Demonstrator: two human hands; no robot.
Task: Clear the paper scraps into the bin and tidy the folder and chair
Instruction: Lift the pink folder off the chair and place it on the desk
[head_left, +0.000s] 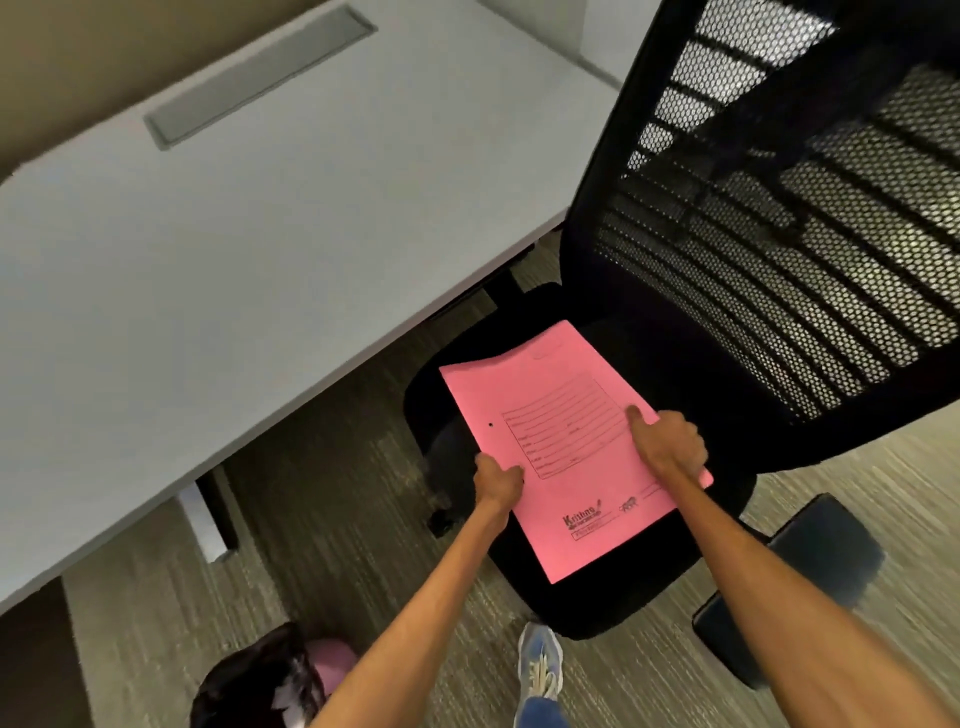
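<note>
A pink folder (563, 436) with printed lines and a logo hangs over the black seat of an office chair (737, 270). My left hand (497, 480) grips its left edge, thumb on top. My right hand (670, 441) grips its right edge, thumb pressed on the cover. The chair has a tall mesh back at the right and an armrest (789, 582) at the lower right. A bin (260, 680) lined with a black bag stands on the floor at the bottom left, with something pink at its rim. No paper scraps show on the desk.
A white desk (249, 249) fills the left and top, with a grey cable flap (260, 73) near its far edge. Its leg (208, 519) stands below the front edge. Striped carpet covers the floor. My shoe (540, 665) is beside the chair's seat.
</note>
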